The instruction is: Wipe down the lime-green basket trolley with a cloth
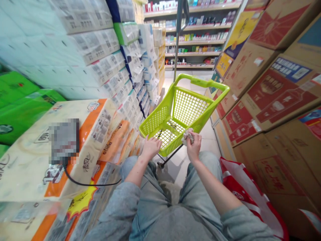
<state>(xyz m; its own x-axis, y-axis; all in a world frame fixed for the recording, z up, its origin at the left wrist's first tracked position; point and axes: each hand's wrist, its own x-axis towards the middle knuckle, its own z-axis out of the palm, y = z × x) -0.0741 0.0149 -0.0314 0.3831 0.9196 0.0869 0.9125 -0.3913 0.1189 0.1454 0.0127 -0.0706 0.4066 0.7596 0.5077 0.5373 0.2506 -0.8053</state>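
A lime-green plastic shopping cart with lattice walls stands in front of my knees, its handle on the far side. My left hand rests at the near left end of its rim, fingers curled over the edge. In my right hand is a crumpled greyish-white cloth, pinched between the fingers and pressed at the near right part of the rim. Inside the basket only the lattice floor and the dark frame beneath it show.
Stacked tissue packs wall the left side; a pixelated device with a black cable lies on a cream pack. Cardboard boxes line the right. A red bag stands beside my right leg. Product shelves and a vertical pole are ahead.
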